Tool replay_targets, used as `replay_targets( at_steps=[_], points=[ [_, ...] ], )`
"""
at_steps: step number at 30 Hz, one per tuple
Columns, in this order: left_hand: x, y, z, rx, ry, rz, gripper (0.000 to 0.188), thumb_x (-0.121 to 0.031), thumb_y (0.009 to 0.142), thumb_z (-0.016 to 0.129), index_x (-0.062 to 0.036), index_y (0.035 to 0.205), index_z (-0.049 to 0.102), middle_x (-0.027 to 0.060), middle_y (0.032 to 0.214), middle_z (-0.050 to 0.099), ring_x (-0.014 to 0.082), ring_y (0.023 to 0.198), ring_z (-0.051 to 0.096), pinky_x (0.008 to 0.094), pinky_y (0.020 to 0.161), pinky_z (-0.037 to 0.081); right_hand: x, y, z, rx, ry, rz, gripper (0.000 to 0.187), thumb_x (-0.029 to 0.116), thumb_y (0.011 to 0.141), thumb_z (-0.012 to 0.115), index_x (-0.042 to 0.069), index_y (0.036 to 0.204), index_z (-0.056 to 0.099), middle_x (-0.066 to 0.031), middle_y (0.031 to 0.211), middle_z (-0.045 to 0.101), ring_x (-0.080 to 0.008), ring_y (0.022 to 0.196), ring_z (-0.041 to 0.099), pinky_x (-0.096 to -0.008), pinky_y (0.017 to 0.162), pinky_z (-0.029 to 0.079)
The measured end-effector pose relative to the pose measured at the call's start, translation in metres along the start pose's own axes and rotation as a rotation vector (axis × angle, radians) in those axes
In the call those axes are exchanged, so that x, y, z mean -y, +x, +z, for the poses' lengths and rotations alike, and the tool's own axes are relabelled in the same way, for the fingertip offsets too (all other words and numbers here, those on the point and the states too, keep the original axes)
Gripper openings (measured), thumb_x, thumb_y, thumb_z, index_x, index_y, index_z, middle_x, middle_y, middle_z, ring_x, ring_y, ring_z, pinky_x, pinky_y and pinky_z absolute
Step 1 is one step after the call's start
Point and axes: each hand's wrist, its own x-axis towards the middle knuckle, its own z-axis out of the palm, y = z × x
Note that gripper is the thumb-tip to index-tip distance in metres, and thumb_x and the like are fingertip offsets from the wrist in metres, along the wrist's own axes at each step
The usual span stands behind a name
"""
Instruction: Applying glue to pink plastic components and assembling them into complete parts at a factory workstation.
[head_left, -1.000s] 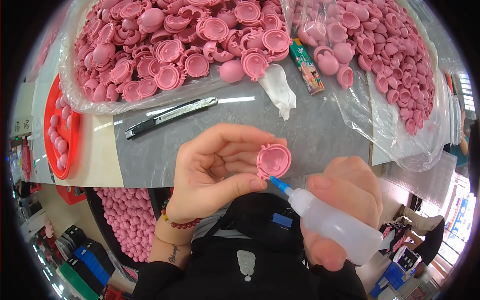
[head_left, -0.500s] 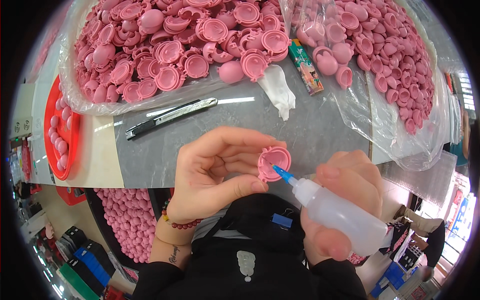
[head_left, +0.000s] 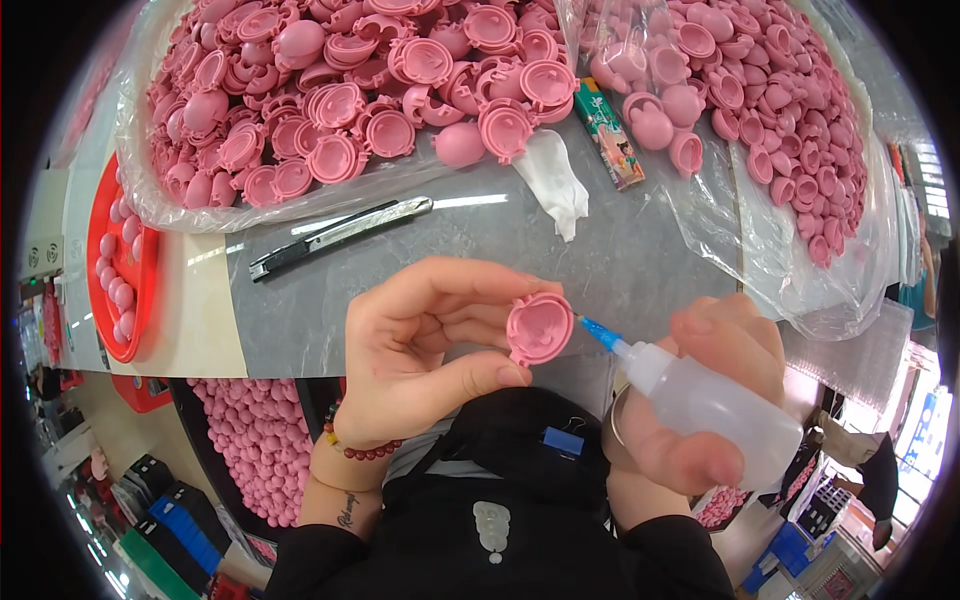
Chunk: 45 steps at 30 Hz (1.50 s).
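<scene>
Between the thumb and fingertips of my left hand is a pink plastic half shell, its hollow side facing up. Small hinge lugs stick out at its rim. My right hand is wrapped around a translucent squeeze bottle of clear plastic. Its blue tapered dispensing tip points at the right rim of the shell. Whether the tip touches that rim I cannot tell.
A plastic-lined heap of pink half shells fills the far left, another heap the far right. Nearer lie a utility knife, a white cloth piece and a green printed packet. A red tray holds pink balls.
My right hand has drawn the bottle back to the right, and its tip has come out of the shell's hollow to the rim. The shell has shifted slightly left and turned more face-up.
</scene>
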Motion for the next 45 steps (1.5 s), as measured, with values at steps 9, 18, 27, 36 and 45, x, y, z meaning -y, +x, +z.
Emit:
replay_targets(
  at_steps=[9,18,27,36,45],
  points=[
    [0.008,-0.004,-0.006,-0.005,0.098,0.195,0.045,0.009,0.066,0.066,0.008,0.106,0.047,0.022,0.106,0.055,0.0235,0.094,0.058,0.0323,0.082,0.048,0.009,-0.004,0.001,0.068,0.215,0.126,0.061,0.053,0.085,0.037,-0.005,0.082,0.054,-0.0079,0.056,0.042,-0.0128,0.045,0.034,-0.0258,0.04,0.022],
    [0.004,-0.004,-0.01,-0.002,-0.071,0.038,0.048,0.004,0.067,0.068,0.0074,0.109,0.044,0.0206,0.106,0.056,0.0214,0.097,0.057,0.0297,0.082,0.047,-0.02,0.005,-0.007,-0.312,-0.005,0.438,0.041,0.033,0.077,0.06,-0.005,0.094,0.058,-0.0091,0.08,0.058,-0.0154,0.067,0.053,-0.0221,0.055,0.037],
    [0.002,-0.001,-0.002,-0.077,-0.219,-0.081,0.054,-0.013,0.068,0.073,0.0046,0.107,0.038,0.0272,0.099,0.056,0.0267,0.083,0.062,0.0352,0.074,0.053,-0.044,-0.003,-0.003,0.112,-0.221,0.575,0.036,0.007,0.066,0.067,0.001,0.099,0.055,-0.0052,0.087,0.06,-0.0123,0.068,0.053,-0.0219,0.059,0.039],
    [-0.001,-0.003,-0.005,0.002,-0.193,-0.07,0.042,0.006,0.074,0.059,0.0046,0.111,0.04,0.0237,0.111,0.052,0.0199,0.1,0.054,0.0285,0.086,0.044,-0.06,0.017,-0.055,0.163,-0.593,0.48,0.04,0.004,0.07,0.059,0.003,0.109,0.051,-0.0068,0.107,0.055,-0.0132,0.098,0.049,-0.0294,0.074,0.039],
    [-0.001,0.001,-0.002,0.01,-0.021,-0.006,0.043,0.006,0.072,0.061,0.0044,0.11,0.042,0.0209,0.11,0.054,0.0203,0.098,0.056,0.029,0.084,0.045,-0.079,0.024,-0.047,0.494,-0.648,0.234,0.035,0.003,0.067,0.06,0.003,0.102,0.056,-0.009,0.095,0.058,-0.024,0.086,0.053,-0.0332,0.075,0.041]
  ],
)
